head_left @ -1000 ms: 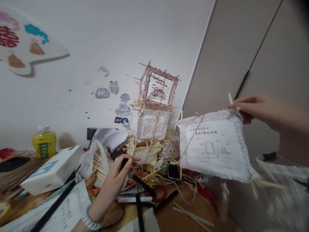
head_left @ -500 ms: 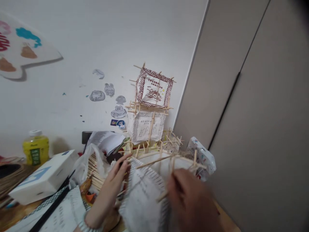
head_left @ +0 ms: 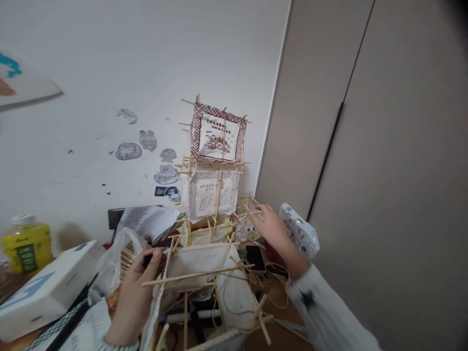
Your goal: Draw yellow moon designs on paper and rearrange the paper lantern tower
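Note:
A paper-covered lantern frame of thin wooden sticks (head_left: 199,246) lies in front of me, its open side facing me and twine trailing from its crossed sticks. At its left edge my left hand (head_left: 137,287) is closed, thumb and fingers pinching the papered side. Farther back, my right hand (head_left: 272,226) reaches over the right side with its fingers stretched out. Its fingertips are at the sticks of a small lantern with a cartoon drawing (head_left: 248,231); whether they touch is hard to tell. Behind stands a stacked lantern with drawn paper panels (head_left: 219,136).
To the left are a yellow bottle (head_left: 27,246), a white box (head_left: 47,287) and a plastic bag (head_left: 126,239) of sticks. A clear-wrapped packet (head_left: 299,229) stands at right by the cabinet door (head_left: 383,170). A dark phone-like object (head_left: 255,257) lies behind the frame.
My right hand has left the front frame and moved back to the small lantern. The frame has turned, showing its open inside. My left hand stays at its left edge. The view has shifted right.

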`<state>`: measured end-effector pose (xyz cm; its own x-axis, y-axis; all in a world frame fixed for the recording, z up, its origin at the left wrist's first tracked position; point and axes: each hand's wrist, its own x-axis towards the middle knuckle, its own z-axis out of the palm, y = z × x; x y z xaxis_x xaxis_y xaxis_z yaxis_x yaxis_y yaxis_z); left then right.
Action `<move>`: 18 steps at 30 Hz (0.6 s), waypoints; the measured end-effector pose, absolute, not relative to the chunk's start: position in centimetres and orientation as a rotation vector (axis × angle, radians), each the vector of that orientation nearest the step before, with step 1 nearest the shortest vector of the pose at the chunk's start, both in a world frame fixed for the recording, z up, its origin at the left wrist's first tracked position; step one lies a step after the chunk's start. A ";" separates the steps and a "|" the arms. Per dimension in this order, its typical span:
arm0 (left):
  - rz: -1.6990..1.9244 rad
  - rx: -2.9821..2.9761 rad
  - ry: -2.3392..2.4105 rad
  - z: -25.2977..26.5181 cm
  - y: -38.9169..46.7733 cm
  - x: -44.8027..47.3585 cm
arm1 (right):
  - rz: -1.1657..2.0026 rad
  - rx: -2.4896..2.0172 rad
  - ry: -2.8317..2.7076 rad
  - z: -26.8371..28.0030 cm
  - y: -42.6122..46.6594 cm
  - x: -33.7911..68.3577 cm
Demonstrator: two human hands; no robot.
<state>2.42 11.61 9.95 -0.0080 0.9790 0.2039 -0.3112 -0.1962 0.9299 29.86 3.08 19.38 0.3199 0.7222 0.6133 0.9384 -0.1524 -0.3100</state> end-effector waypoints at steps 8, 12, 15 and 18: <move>1.495 1.056 0.898 11.7 10.9 2.1 | -0.296 -2.237 -1.867 15.7 14.1 37.4; 1.511 1.005 0.876 12.3 10.6 2.0 | -0.376 -2.241 -2.004 16.2 14.7 39.4; 1.543 1.034 0.843 12.0 10.7 1.9 | -0.454 -2.264 -2.069 17.7 15.2 41.0; 1.540 1.076 0.863 11.7 11.0 1.8 | -0.529 -2.284 -2.112 19.1 15.7 41.8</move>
<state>1.85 10.97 11.66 -0.0763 0.9757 0.2053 -0.3346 -0.2190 0.9165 41.83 15.71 19.13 0.0478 0.9712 0.2335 0.9667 -0.1039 0.2340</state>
